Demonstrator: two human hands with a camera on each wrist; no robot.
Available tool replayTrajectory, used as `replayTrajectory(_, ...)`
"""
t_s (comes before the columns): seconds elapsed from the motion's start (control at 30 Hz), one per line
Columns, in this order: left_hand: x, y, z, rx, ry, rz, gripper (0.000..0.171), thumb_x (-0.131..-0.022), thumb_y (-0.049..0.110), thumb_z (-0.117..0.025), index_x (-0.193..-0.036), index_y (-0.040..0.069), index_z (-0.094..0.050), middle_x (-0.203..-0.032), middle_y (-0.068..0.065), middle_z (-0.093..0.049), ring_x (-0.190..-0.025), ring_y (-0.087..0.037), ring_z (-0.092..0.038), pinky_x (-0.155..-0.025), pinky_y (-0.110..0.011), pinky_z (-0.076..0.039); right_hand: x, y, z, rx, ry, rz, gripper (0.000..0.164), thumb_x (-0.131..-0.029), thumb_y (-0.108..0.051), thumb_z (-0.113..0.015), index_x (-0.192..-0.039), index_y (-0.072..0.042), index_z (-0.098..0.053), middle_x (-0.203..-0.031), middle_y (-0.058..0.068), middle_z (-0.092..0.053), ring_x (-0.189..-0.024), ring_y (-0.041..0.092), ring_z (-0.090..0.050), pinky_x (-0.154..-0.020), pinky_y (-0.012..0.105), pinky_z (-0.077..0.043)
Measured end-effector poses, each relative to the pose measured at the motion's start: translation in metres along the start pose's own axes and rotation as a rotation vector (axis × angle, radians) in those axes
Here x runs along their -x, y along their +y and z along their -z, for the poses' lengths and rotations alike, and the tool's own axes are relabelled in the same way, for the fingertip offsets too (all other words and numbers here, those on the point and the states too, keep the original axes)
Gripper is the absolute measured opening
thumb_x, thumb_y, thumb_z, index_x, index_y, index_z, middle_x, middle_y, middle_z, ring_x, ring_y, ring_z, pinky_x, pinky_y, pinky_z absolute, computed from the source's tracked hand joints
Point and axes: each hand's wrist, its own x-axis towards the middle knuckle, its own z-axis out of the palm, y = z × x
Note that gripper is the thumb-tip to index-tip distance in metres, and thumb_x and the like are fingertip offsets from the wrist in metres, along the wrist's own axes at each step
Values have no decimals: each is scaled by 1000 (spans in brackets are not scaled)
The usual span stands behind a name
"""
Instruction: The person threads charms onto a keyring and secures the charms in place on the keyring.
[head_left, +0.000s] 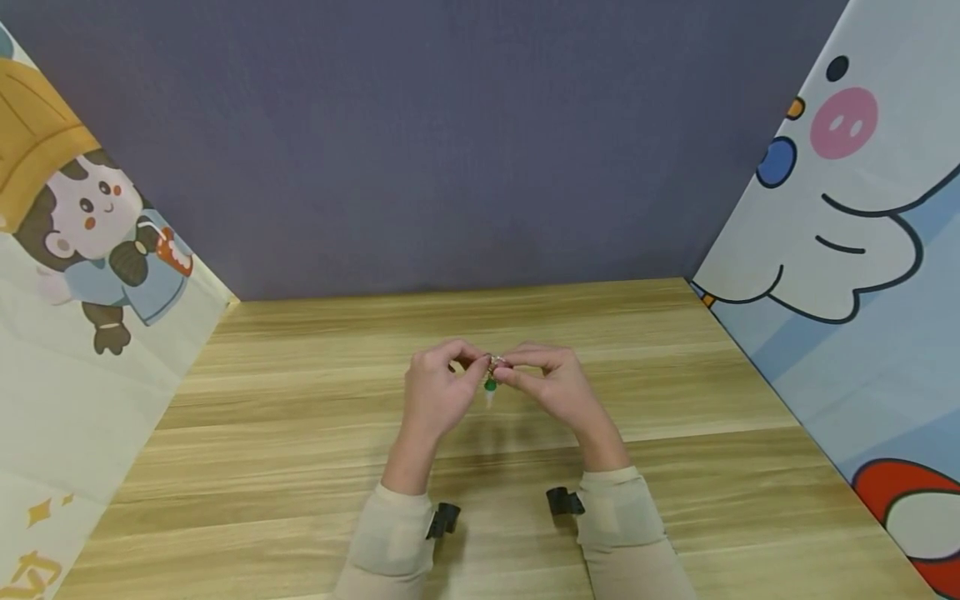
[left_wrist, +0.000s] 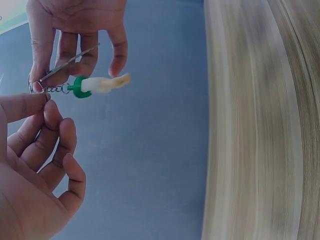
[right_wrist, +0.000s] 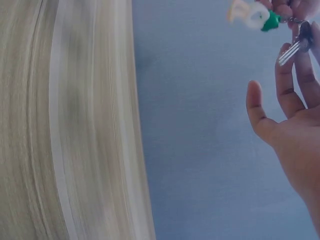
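Observation:
Above the table, my left hand (head_left: 438,387) and right hand (head_left: 553,382) meet at the fingertips around a small metal key ring (left_wrist: 36,88). Thumb and forefinger of the left hand pinch the ring. The right hand pinches a silver key (right_wrist: 290,52) by its head, the blade pointing out past the fingers. From the ring a short chain (left_wrist: 59,88) leads to a dangling keychain charm (left_wrist: 95,85), green at the top with a white body and a tan tip. Fingertips partly cover the ring and key head, so whether the key is threaded on it is hidden.
The wood-grain table (head_left: 300,467) lies below both hands. A grey-blue panel (head_left: 450,150) stands behind it. Printed cartoon panels rise at the left (head_left: 45,400) and right (head_left: 885,350). Small black devices (head_left: 444,520) sit at both wrists.

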Motion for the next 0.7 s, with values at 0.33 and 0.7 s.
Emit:
replayTrajectory(0.33,-1,2,1,104,-25,92,12,-95,14,-78,-84,12,-80,-86,-3,-81,-78,-13,-67,-66,-23,-47,1,-1,0,11,8,-41,16,-98,-12,-77,-112,-6,-83,-115,12,-80,-107,14,-73,-101,40,-59)
replayTrajectory(0.7,-2,-2,1,90,-100,23,9,-100,17,-75,-97,11,-81,-88,-2,-80,-82,-15,-68,-77,-35,-54,1,-2,-1,56,12,-28,13,-105,-16,-68,-105,-9,-79,-91,10,-72,-80,19,-62,-82,38,-54)
